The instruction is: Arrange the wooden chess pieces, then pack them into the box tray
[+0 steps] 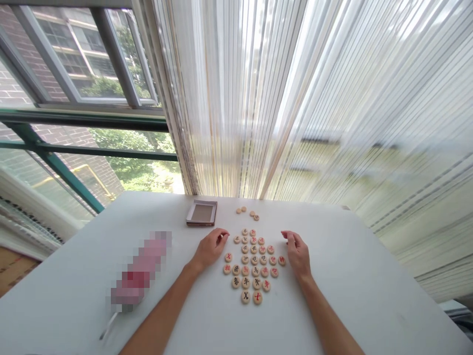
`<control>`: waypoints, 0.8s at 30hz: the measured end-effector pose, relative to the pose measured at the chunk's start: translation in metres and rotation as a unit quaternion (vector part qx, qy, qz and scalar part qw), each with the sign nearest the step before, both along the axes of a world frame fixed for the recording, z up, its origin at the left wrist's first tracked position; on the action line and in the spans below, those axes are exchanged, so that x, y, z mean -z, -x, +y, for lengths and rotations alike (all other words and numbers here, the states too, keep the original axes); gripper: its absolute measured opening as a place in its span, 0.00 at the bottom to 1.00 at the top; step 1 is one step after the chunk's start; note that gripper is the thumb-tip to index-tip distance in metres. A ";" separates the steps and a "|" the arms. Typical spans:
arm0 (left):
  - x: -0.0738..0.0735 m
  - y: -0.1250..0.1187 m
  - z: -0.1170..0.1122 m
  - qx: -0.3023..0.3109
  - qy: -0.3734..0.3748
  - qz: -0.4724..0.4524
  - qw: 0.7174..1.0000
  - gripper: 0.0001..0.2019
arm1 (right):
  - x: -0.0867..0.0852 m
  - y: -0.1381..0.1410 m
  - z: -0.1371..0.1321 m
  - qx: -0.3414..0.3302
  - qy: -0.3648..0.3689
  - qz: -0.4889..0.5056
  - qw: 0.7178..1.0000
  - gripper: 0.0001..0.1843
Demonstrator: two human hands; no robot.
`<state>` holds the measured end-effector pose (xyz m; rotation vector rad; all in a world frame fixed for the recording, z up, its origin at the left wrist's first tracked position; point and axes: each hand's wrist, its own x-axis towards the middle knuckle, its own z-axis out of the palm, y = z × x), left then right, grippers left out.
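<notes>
Round wooden xiangqi pieces (254,260) with red or black characters lie in several rows on the white table, forming a roughly diamond-shaped group. To the left of the upper rows rests my left hand (212,246), its fingers loosely bent and nothing visible in them. Beyond the right edge of the group is my right hand (297,252), fingers half curled toward the pieces, thumb apart, holding nothing I can see. Neither hand touches a piece. Farther back, a few more loose pieces (252,213) lie apart from the group; one shows a dark mark.
An open shallow box (201,213) sits at the back left of the table (354,276). A blurred-out pink item (138,273) with a thin pale handle lies left of my left forearm. Sheer striped curtains (229,98) hang behind the table, beside an open window.
</notes>
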<state>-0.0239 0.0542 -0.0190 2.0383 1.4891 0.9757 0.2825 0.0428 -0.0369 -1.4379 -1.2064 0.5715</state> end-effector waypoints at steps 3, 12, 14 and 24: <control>-0.005 -0.004 0.019 0.024 0.012 -0.008 1.000 0.12 | 0.002 0.000 0.001 0.003 0.005 0.009 1.000 0.23; -0.044 -0.020 0.083 0.086 0.018 -0.020 0.996 0.14 | 0.004 0.002 0.001 0.000 0.022 0.020 1.000 0.23; -0.046 -0.020 0.094 0.084 0.013 -0.015 0.996 0.14 | 0.002 0.002 0.000 -0.001 0.026 0.020 0.999 0.23; -0.016 -0.036 0.130 0.054 -0.016 0.078 0.995 0.15 | -0.004 0.003 -0.005 -0.009 0.046 0.012 0.999 0.20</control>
